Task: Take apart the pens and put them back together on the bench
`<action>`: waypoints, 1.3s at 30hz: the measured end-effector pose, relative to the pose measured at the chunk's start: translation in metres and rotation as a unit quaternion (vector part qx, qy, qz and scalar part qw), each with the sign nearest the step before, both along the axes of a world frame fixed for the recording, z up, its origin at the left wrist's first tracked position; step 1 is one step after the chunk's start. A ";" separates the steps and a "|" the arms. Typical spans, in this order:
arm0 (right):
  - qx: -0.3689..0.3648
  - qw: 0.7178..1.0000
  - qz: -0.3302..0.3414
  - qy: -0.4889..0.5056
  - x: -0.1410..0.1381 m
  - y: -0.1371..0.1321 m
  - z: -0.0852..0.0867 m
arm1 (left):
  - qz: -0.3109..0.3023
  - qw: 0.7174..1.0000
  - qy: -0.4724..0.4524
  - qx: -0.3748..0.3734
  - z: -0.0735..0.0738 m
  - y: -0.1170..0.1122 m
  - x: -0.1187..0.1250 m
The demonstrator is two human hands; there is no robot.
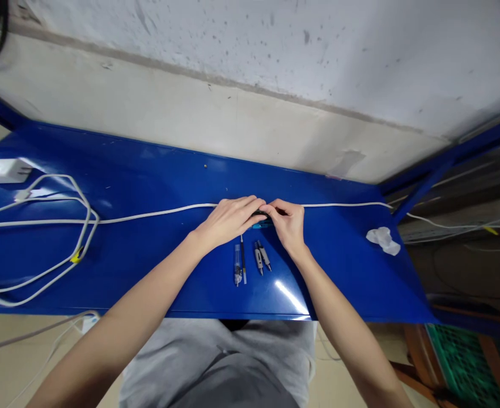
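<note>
My left hand (235,219) reaches in over the middle of the blue tabletop, its fingers bent over a dark object that they mostly hide. Opposite it, my right hand (289,222) pinches at the same spot with thumb and fingertips; what it grips cannot be made out. A blue, glossy piece (262,225) shows just below the fingertips. Nearer to me lie a clear pen barrel (237,265), a thin pen refill (244,263) and two grey-and-black pen front sections (258,259), side by side with their tips toward me.
A white cable (156,213) crosses the blue table (148,272) behind my hands. Looped white cables (82,198) and a white power adapter (3,170) lie at left. Crumpled white material (384,241) sits at right. A wall (233,107) stands along the back edge.
</note>
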State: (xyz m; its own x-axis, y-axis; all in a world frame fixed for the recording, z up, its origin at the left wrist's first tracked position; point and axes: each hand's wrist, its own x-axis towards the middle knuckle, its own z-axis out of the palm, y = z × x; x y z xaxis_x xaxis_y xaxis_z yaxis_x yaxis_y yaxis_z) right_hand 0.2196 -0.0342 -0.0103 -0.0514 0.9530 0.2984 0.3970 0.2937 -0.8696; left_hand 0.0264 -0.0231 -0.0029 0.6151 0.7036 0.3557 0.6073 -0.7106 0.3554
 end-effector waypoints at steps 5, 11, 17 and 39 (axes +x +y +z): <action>-0.012 0.998 0.059 -0.010 0.000 0.001 -0.002 | 0.013 1.000 0.005 0.014 -0.002 0.001 -0.001; 0.004 0.997 0.075 -0.021 -0.001 -0.001 0.002 | 0.022 1.000 -0.004 0.021 -0.003 -0.004 0.001; 0.052 0.993 0.062 -0.085 -0.004 0.000 0.006 | 0.074 0.996 0.020 0.042 -0.006 -0.001 0.000; -0.001 0.891 -0.016 -0.454 0.001 -0.119 0.010 | 0.054 0.998 -0.013 0.038 -0.006 0.002 -0.004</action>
